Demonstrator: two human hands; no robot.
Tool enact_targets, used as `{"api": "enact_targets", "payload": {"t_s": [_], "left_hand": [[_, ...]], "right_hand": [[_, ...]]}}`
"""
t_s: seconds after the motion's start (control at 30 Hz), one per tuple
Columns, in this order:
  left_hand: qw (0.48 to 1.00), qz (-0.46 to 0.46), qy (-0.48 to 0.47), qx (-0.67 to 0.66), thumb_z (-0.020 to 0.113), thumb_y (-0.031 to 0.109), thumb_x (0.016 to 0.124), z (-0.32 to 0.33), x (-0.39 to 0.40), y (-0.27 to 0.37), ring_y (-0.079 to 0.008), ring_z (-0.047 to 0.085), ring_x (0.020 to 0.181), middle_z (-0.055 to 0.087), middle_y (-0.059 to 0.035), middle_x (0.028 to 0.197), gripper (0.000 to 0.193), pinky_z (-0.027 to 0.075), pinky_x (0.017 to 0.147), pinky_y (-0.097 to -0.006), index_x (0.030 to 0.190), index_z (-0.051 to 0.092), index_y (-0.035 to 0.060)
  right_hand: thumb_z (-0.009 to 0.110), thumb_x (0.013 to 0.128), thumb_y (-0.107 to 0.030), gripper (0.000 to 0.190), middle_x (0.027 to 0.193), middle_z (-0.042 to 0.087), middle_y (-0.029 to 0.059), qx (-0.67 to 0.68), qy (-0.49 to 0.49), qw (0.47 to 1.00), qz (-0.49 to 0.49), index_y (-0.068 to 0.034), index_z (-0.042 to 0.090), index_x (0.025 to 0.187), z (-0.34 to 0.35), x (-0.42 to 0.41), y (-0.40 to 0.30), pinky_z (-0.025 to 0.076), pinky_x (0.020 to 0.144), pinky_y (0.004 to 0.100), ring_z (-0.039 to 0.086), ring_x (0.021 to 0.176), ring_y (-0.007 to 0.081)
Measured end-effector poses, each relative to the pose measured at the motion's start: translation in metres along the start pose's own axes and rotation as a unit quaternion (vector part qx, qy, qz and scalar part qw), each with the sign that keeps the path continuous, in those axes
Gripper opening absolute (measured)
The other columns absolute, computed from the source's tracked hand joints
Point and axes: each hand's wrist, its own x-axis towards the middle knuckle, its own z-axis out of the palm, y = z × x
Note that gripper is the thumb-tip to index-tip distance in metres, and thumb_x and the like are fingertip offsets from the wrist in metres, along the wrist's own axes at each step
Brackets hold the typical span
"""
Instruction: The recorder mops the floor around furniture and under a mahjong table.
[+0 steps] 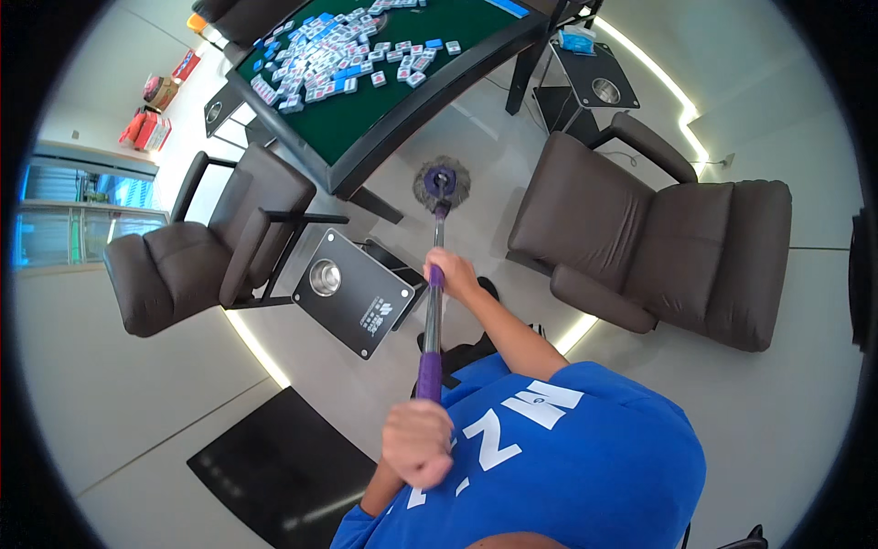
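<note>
A spin mop's steel handle [433, 322] with purple grips runs away from my body towards the floor. My left hand [417, 442] is closed around its top end, close to my blue shirt. Farther down the shaft, my right hand [449, 271] wraps the handle at the lower purple sleeve. The round grey mop head [442, 184], with its purple hub, rests on the grey tile floor [480, 213] between the table and the chairs.
A green-topped mahjong table [363, 127] with scattered tiles [322, 58] stands ahead. Brown armchairs stand left [226, 233] and right [651, 233]. Black side tables with metal cup holders are near left [350, 322] and far right [583, 75]. Red boxes [152, 132] lie far left.
</note>
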Motion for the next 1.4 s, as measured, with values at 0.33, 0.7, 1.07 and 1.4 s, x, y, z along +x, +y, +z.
{"api": "enact_targets", "payload": {"t_s": [0.33, 0.7, 1.07, 1.4], "left_hand": [[0.968, -0.029, 0.237, -0.078, 0.042, 0.02, 0.092, -0.01, 0.112, -0.138, -0.0169, 0.041, 0.036, 0.039, -0.0023, 0.039, 0.052, 0.041, 0.057, -0.0356, 0.04, 0.035, 0.0113], [0.977, -0.087, 0.191, -0.041, 0.046, 0.006, 0.088, 0.036, 0.091, -0.192, -0.0208, 0.048, 0.044, 0.046, -0.0062, 0.048, 0.041, 0.044, 0.056, -0.0376, 0.048, 0.039, 0.0047], [0.987, 0.048, 0.138, 0.071, 0.051, 0.018, 0.087, -0.021, 0.154, -0.016, -0.0138, 0.042, 0.031, 0.041, -0.0014, 0.039, 0.044, 0.039, 0.038, -0.026, 0.046, 0.041, 0.0075], [0.994, 0.099, -0.041, -0.028, 0.058, 0.019, 0.088, -0.048, 0.162, 0.02, -0.0153, 0.049, 0.038, 0.049, -0.0044, 0.046, 0.037, 0.046, 0.045, -0.0301, 0.056, 0.048, 0.0052]], "right_hand": [[0.062, 0.073, -0.008, 0.01, 0.089, 0.062, 0.0076, -0.112, 0.004, 0.991, 0.072, -0.014, 0.058, 0.08, -0.105, 0.12, 0.12, 0.048, 0.07, 0.0424, 0.061, 0.088, 0.0319], [0.053, 0.078, -0.009, 0.006, 0.09, 0.057, 0.0059, -0.219, -0.05, 0.966, 0.127, -0.013, 0.052, 0.082, -0.151, 0.117, 0.185, 0.047, 0.071, 0.0391, 0.059, 0.092, 0.0278], [0.075, 0.059, -0.02, 0.019, 0.078, 0.061, 0.0072, 0.121, -0.242, 0.956, -0.112, -0.014, 0.061, 0.071, -0.073, 0.076, 0.044, 0.046, 0.075, 0.044, 0.061, 0.081, 0.0287], [0.067, 0.064, -0.017, 0.013, 0.063, 0.059, 0.0116, 0.136, -0.333, 0.924, -0.128, -0.01, 0.057, 0.063, -0.044, 0.06, -0.031, 0.045, 0.058, 0.0451, 0.06, 0.066, 0.0339]]}}
